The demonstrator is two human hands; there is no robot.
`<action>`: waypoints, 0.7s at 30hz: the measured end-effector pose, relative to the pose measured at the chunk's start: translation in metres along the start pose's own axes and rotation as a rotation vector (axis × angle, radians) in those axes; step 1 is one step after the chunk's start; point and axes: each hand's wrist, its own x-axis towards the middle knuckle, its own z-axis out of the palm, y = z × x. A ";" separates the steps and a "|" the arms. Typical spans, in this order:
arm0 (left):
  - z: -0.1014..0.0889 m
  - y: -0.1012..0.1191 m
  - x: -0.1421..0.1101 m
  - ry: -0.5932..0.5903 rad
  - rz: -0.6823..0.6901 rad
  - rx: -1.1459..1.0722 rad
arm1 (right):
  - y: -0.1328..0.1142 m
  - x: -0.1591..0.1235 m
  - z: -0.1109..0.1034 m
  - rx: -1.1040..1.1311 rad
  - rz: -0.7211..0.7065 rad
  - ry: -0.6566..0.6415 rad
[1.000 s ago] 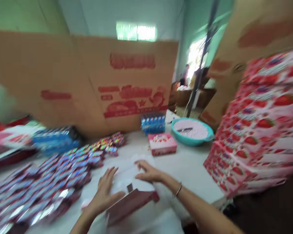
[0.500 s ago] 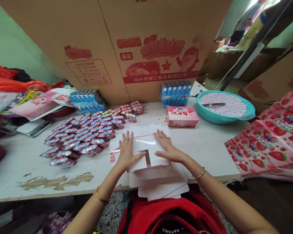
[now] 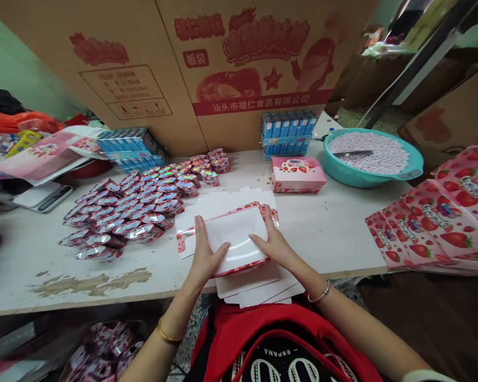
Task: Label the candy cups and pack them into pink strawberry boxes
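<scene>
A small carton (image 3: 239,241) with a smooth white face and red strawberry-printed edges is between my hands near the table's front edge. My left hand (image 3: 205,252) grips its left end, thumb resting on the white face. At the right end, my right hand (image 3: 271,241) holds it the same way, fingers along the outer side. Flat white carton blanks (image 3: 249,286) lie beneath it and stick out past the table edge. Behind it, another white blank (image 3: 223,204) with pink-printed parts is spread on the table.
Many shiny wrapped packets (image 3: 143,204) stand in rows at left. A pink strawberry box (image 3: 297,174), blue packs (image 3: 289,132) and a turquoise basin (image 3: 362,181) of pale pieces stand behind to the right. Stacked strawberry cartons (image 3: 438,212) are at far right, a scale (image 3: 43,196) at left.
My hands have gone from lying flat on the white panel to gripping the carton's two ends. The carton is tilted, its red edges show, and the brown slot is out of sight.
</scene>
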 end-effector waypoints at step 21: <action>-0.035 -0.020 0.072 0.009 0.068 -0.333 | -0.145 -0.044 -0.045 -0.154 -0.630 -0.310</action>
